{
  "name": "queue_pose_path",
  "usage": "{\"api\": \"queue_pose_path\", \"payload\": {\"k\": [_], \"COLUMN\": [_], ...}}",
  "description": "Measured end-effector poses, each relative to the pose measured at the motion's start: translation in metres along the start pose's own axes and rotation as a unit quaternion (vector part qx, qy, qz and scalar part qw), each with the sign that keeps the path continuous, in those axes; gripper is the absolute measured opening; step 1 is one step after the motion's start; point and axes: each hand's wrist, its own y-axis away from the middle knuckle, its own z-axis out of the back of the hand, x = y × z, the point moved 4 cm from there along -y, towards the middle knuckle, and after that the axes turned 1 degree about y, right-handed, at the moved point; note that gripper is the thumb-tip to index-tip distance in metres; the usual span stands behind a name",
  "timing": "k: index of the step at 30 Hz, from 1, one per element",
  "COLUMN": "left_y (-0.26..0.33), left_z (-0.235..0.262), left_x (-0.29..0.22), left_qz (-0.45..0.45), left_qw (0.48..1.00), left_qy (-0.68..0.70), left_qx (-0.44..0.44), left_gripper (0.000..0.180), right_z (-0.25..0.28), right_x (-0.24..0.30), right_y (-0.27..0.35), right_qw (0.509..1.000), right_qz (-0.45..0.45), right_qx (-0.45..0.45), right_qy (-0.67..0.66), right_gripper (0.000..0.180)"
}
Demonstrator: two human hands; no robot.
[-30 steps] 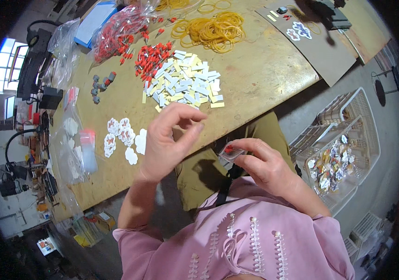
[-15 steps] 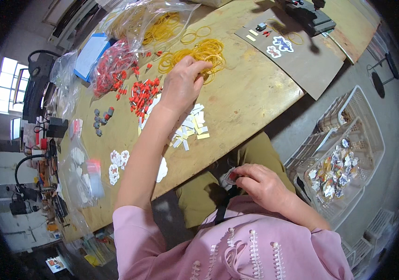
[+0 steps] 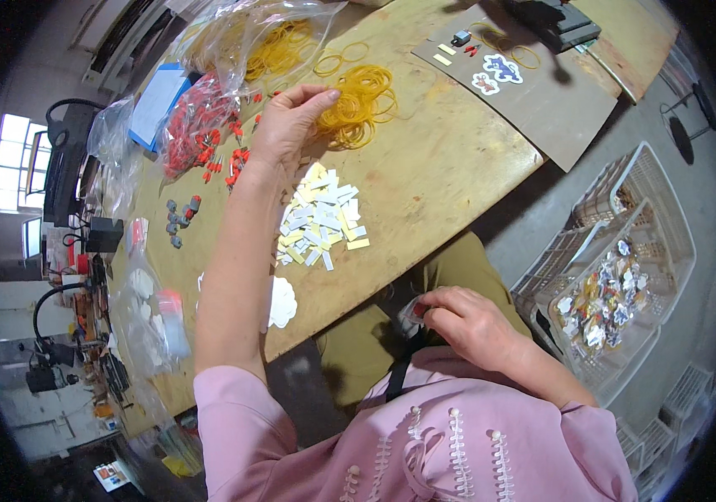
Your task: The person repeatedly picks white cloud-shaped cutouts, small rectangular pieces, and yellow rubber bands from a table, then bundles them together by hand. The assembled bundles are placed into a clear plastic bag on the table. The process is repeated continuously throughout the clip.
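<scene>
Head view | left hand fingers pinching rubber bands | right hand fingers gripping small packet

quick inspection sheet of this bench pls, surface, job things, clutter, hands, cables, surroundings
surface: worn wooden table, scuffed, brown board at far right.
job's things: heap of yellow rubber bands; small packet over the lap.
clutter: white and yellow tags, red pieces in a clear bag, grey parts, white cutouts, blue sheet.
grippers: left hand pinching at the bands; right hand holding the packet.
cables: black cables at the left edge.
surroundings: white basket of small pieces at right, window left.
</scene>
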Motion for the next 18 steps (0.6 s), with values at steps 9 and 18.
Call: {"api": "queue_pose_path", "payload": {"k": [9, 18], "left_y": [0.017, 0.063], "left_z": [0.013, 0.009], "left_x": [-0.007, 0.018], "left_qz": [0.019, 0.104], "left_qw": [0.989, 0.986], "left_qy": [0.145, 0.115], "left_qx": [0.033, 0.053], "left_gripper": [0.010, 0.015], "right_z": [-0.007, -0.017], "right_x": [0.005, 0.007], "right_y": [-0.001, -0.001], "right_qw": [1.000, 0.999], "right_qz": [-0.006, -0.008], "right_qx": [0.024, 0.045], "right_qy": [-0.011, -0.007], "right_gripper": [0.037, 0.024]}}
